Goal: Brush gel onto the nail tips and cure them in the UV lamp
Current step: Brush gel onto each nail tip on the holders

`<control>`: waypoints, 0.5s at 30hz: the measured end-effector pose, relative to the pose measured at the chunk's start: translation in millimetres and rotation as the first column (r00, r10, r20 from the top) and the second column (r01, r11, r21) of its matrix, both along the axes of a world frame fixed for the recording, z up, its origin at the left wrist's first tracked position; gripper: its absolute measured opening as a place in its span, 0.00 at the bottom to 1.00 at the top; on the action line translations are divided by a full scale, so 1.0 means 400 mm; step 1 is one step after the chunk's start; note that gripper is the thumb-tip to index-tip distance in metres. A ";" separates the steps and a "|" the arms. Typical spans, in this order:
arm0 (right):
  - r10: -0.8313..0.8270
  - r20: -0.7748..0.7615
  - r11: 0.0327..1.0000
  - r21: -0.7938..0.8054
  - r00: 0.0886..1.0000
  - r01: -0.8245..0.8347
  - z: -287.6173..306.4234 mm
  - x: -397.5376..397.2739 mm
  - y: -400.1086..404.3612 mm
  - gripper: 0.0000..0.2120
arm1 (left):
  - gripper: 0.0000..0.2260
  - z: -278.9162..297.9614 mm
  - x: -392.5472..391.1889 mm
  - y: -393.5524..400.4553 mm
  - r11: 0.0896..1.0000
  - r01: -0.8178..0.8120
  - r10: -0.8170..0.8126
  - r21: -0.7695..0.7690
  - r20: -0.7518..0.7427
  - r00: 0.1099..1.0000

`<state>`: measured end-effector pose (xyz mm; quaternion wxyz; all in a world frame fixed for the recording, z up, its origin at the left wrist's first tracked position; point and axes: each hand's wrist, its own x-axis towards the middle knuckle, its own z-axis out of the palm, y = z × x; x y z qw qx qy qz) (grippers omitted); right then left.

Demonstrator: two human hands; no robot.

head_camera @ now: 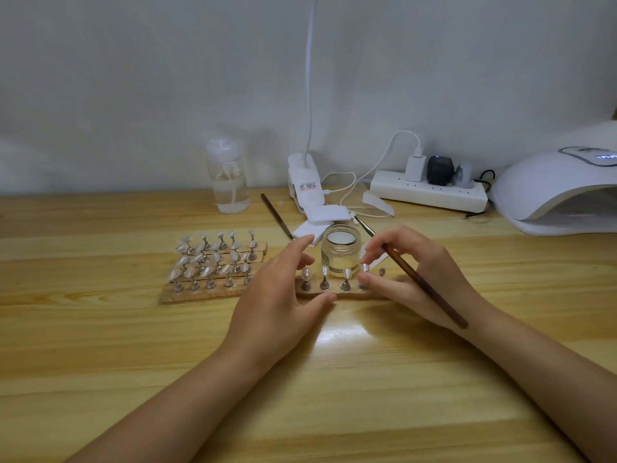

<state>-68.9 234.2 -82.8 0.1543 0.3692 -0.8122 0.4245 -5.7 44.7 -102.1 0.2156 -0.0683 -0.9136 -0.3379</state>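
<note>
A narrow wooden strip of clear nail tips on metal stands is being steadied by the open left hand. A brown wooden-handled brush is being gripped by the right hand, beside the fourth tip. Gel brushing is judged underway; loading from the clear glass jar beyond the fingers is likely needed next.

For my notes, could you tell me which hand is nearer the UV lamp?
Right. The right hand, holding a brush, lies between the glass jar and the lamp; the left hand sits beyond the jar.
</note>
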 end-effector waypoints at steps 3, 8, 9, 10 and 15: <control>0.022 0.000 1.000 0.001 1.000 -0.022 -0.004 0.000 -0.001 0.14 | 0.32 0.003 0.000 0.002 1.000 -0.014 0.014 -0.001 0.012 1.000; 0.033 -0.015 0.999 0.032 0.999 -0.032 -0.004 0.001 0.000 0.14 | 0.31 0.007 0.000 0.004 0.999 -0.021 0.019 0.051 0.042 0.999; 0.019 -0.028 1.000 0.024 0.999 -0.019 -0.001 0.002 -0.001 0.14 | 0.30 0.008 0.001 0.004 0.999 -0.018 0.016 0.046 0.044 0.999; 0.000 -0.045 1.000 0.002 0.999 0.000 0.003 0.003 -0.001 0.14 | 0.29 0.009 0.001 0.004 0.999 -0.015 0.013 0.044 0.048 0.999; -0.093 -0.083 0.961 -0.268 0.992 0.068 0.039 0.017 -0.009 0.08 | 0.27 0.008 -0.004 0.001 0.993 0.011 -0.019 0.113 0.070 0.997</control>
